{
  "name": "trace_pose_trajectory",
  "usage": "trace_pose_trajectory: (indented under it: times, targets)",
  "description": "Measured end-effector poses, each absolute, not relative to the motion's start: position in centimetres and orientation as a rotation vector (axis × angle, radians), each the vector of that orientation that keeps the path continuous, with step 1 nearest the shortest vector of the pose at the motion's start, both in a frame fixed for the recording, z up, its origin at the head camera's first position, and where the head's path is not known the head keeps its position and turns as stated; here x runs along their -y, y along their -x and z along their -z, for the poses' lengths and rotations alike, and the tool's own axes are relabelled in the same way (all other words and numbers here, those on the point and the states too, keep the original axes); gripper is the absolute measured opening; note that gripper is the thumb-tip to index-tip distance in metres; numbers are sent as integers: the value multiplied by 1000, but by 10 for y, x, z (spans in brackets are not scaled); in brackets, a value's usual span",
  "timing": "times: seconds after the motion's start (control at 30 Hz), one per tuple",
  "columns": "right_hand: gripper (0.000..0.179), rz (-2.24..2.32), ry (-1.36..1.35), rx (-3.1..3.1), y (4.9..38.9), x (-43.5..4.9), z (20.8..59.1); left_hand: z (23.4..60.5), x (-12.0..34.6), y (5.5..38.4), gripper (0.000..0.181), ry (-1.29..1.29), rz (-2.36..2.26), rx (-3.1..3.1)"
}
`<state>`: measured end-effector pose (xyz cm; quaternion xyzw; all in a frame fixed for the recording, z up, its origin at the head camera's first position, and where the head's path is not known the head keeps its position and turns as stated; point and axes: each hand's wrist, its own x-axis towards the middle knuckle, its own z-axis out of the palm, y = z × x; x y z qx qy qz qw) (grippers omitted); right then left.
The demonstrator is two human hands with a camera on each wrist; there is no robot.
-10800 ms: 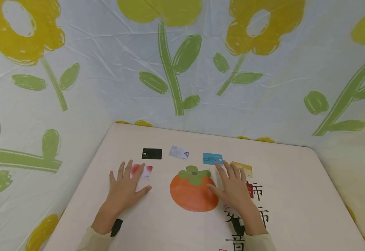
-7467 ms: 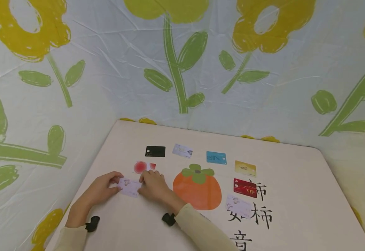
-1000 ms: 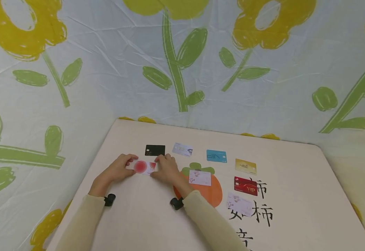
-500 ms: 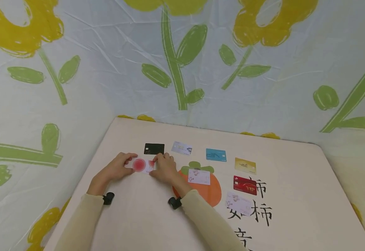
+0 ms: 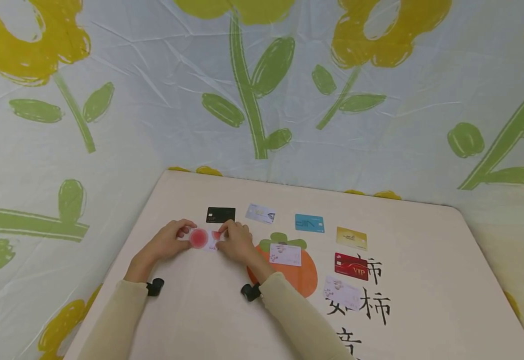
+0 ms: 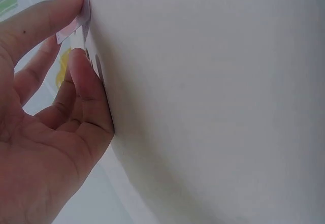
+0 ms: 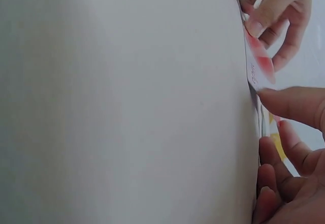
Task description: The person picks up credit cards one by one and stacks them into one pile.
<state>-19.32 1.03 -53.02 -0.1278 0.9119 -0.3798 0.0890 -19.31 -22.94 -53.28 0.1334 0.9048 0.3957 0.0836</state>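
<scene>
A white card with a red circle is held between both hands on the left part of the table. My left hand pinches its left end, the thumb on the near edge. At its right end my right hand pinches it between thumb and fingers. In the right wrist view the card looks tilted against the table surface. The left wrist view shows one corner of the card by the thumb. Just behind the hands lies a black VIP card.
A silvery card, a blue card, a gold card, a red VIP card and a pale floral card lie in an arc. Another pale floral card lies on the printed persimmon.
Earlier both hands lay spread on the table, then held a pale floral card at the left. That card now lies on the persimmon print, and the hands hold the red-circle card, barely moving this last second.
</scene>
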Motion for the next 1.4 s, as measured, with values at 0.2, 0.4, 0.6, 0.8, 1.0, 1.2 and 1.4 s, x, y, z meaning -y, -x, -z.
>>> trace_pose_trajectory:
  times: [0.2, 0.4, 0.6, 0.8, 1.0, 1.2, 1.4]
  targets:
    - [21, 1224, 343, -2664, 194, -11, 533, 536, 230, 193, 37, -326, -1220, -2679]
    - [21, 1259, 314, -2631, 193, -11, 532, 537, 229, 192, 35, -282, -1252, -2689]
    - [17, 1319, 302, -2586, 193, -12, 532, 535, 228, 190, 33, -253, -1267, -2689]
    - [17, 1409, 290, -2528, 193, -18, 530, 532, 225, 187, 33, -247, -1295, -2672]
    - [18, 1468, 326, -2498, 194, -25, 525, 531, 220, 185, 35, -244, -1320, -2683]
    - [20, 1502, 307, -2481, 193, -31, 522, 530, 215, 183, 35, -243, -1371, -2655]
    - [19, 1581, 304, -2434, 191, -38, 522, 531, 210, 181, 36, -252, -1415, -2642]
